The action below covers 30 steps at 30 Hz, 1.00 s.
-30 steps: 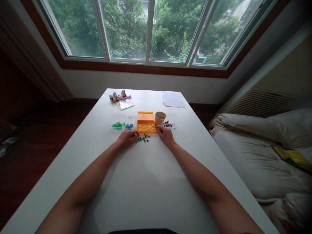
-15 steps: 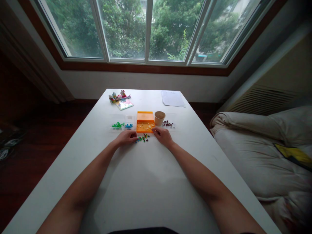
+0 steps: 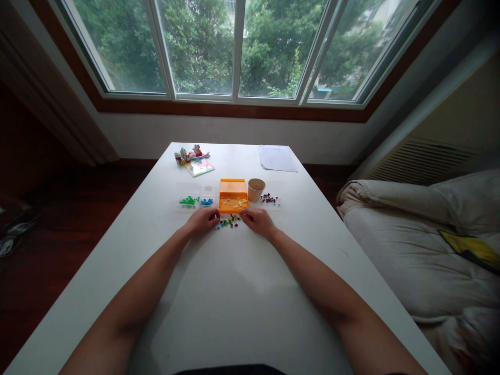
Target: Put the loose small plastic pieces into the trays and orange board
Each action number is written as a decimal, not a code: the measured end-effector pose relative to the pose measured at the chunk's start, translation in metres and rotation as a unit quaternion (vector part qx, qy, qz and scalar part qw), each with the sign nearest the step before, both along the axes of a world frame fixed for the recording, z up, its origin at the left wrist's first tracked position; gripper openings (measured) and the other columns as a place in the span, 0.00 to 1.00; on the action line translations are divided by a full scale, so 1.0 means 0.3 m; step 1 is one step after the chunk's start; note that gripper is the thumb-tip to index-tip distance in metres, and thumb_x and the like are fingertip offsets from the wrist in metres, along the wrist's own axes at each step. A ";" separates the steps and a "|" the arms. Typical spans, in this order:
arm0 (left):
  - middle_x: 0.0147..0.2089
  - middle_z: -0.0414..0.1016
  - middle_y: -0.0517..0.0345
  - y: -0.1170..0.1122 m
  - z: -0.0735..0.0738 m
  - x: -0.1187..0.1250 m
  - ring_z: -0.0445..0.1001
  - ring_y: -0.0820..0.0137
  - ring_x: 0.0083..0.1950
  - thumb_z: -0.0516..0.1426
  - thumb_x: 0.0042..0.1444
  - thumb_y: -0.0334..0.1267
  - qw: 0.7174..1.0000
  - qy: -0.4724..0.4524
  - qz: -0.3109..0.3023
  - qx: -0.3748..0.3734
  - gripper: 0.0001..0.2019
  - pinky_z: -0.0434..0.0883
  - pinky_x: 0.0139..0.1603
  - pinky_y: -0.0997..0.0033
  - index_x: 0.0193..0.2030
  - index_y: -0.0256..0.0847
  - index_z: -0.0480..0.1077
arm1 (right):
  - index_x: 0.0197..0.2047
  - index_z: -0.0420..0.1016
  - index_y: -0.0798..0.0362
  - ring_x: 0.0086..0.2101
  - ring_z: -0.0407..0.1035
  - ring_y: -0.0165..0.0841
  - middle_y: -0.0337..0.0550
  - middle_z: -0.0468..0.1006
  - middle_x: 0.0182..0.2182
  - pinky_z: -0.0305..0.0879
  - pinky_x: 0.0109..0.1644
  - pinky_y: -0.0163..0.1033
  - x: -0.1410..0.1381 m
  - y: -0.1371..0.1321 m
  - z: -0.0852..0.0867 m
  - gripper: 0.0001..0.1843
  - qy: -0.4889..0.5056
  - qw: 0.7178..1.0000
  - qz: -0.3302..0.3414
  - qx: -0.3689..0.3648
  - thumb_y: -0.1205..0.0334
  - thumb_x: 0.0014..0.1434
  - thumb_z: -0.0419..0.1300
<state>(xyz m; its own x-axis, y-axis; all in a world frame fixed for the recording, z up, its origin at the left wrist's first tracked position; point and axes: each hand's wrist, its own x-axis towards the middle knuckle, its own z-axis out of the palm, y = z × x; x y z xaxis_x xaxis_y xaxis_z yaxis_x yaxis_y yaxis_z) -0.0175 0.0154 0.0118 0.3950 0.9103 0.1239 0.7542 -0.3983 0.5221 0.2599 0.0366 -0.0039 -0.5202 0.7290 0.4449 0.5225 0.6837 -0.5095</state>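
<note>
A small loose pile of mixed coloured toy bricks (image 3: 229, 222) lies on the white table between my hands. At its left edge rests my left hand (image 3: 204, 220), fingers curled in with the tips by the pile. My right hand (image 3: 258, 221) is at the right edge of the pile, thumb and fingertips pinched together near the front corner of an orange box (image 3: 233, 210). Whatever either pinch holds is hidden or too small to make out. Pale little pieces are scattered inside the orange box, whose lid stands open at the back.
Green bricks (image 3: 189, 201) and blue bricks (image 3: 207, 202) sit in clear trays at left. A paper cup (image 3: 256, 190) and dark brown bricks (image 3: 269, 198) are at right. Farther back are toy figures (image 3: 191, 154), a colourful card (image 3: 200, 166) and paper sheets (image 3: 277, 158).
My right hand has moved left and slightly down, from the orange box's right front corner to the brick pile. My left hand has hardly moved.
</note>
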 end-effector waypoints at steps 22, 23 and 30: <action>0.33 0.76 0.55 0.017 0.001 -0.076 0.72 0.65 0.35 0.51 0.65 0.44 0.941 0.016 0.305 0.146 0.12 0.60 0.37 0.70 0.47 0.44 0.73 | 0.39 0.78 0.49 0.29 0.68 0.28 0.38 0.79 0.31 0.57 0.35 0.31 -0.013 -0.018 0.014 0.05 -0.091 0.991 0.099 0.008 0.65 0.61 0.60; 0.34 0.76 0.54 0.022 0.004 -0.093 0.73 0.64 0.36 0.51 0.65 0.44 0.933 0.025 0.328 0.145 0.12 0.60 0.36 0.70 0.47 0.44 0.73 | 0.40 0.78 0.48 0.29 0.68 0.28 0.38 0.79 0.31 0.57 0.35 0.31 -0.012 -0.018 0.017 0.06 -0.093 0.990 0.104 0.003 0.65 0.60 0.61; 0.36 0.78 0.54 0.047 -0.013 -0.163 0.73 0.63 0.37 0.52 0.64 0.44 0.902 0.009 0.420 0.104 0.12 0.59 0.35 0.69 0.48 0.46 0.72 | 0.39 0.78 0.48 0.28 0.66 0.27 0.36 0.77 0.29 0.56 0.34 0.31 -0.010 -0.023 0.040 0.06 -0.102 0.986 0.130 -0.007 0.66 0.59 0.61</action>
